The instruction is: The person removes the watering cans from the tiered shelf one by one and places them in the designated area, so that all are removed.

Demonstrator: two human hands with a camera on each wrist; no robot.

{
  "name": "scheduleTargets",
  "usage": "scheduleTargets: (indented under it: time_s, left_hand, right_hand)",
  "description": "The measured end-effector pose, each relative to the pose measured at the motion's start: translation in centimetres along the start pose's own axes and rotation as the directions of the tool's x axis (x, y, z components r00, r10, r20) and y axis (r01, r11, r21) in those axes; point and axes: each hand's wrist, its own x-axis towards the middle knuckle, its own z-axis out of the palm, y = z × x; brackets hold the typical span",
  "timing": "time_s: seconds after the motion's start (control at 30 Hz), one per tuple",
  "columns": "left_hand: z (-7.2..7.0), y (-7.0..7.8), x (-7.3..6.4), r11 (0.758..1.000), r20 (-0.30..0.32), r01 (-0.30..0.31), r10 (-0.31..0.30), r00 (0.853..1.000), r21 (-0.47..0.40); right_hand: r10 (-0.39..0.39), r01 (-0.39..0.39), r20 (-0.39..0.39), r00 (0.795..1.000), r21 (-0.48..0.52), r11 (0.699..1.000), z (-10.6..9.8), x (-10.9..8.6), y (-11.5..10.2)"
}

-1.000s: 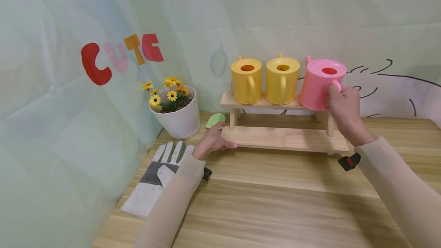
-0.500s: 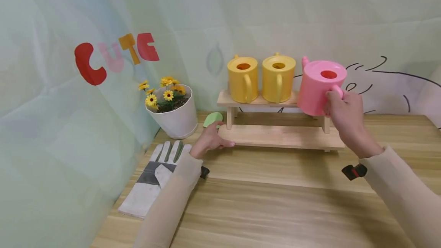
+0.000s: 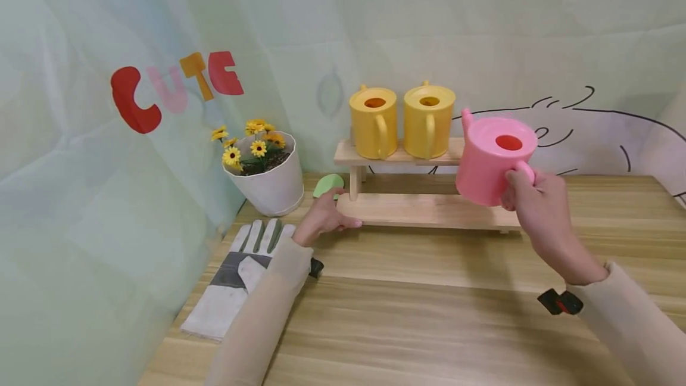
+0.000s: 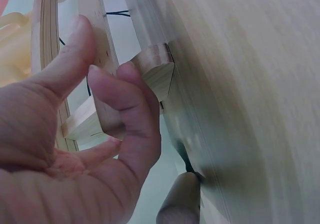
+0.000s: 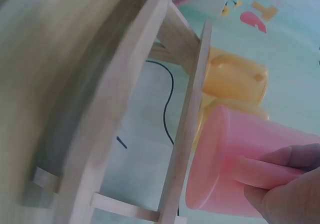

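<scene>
A pink watering can (image 3: 485, 171) with a spout and a round red-looking opening hangs in front of the stand's upper right end, tilted slightly. My right hand (image 3: 543, 213) holds it by its handle; in the right wrist view the fingers wrap the handle (image 5: 262, 173). At the left end of the two-tier wooden stand (image 3: 418, 210), my left hand (image 3: 326, 219) grips the lower board, thumb on one face and fingers (image 4: 135, 104) curled round the other. Two yellow watering cans, one at left (image 3: 364, 133) and one beside it (image 3: 419, 133), stand upright on the upper board, handles facing me.
A white pot (image 3: 273, 186) of yellow flowers stands left of the wooden stand. A grey-and-white work glove (image 3: 222, 288) lies on the wooden table (image 3: 407, 326) by my left forearm. Behind the left hand lies a green leaf-shaped piece (image 3: 328, 183). A printed cloth (image 3: 300, 28) hangs behind.
My right hand has lifted the pink watering can off the upper board and brought it forward and lower, towards me. The left hand keeps its grip on the stand.
</scene>
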Motion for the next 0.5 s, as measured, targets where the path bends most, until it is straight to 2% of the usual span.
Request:
scheduleTargets:
  time_s: [0.13, 0.33, 0.5]
  left_hand:
    - [-0.1, 0.0, -0.1, 1.0, -0.003, -0.016, 0.016, 1.0, 0.002]
    - [-0.2, 0.1, -0.1, 0.999, 0.014, -0.034, 0.034, 0.999, -0.01]
    - [-0.1, 0.1, -0.1, 1.0, 0.01, -0.03, 0.03, 0.999, -0.002]
  right_hand:
    - [0.025, -0.025, 0.015, 1.0, 0.011, 1.0, -0.1, -1.3, 0.5]
    - [0.002, -0.004, 0.036, 0.999, 0.066, 0.998, -0.1, -3.0, 1.1]
    - [-0.013, 0.01, 0.051, 0.999, 0.044, 0.999, -0.2, -4.5, 1.8]
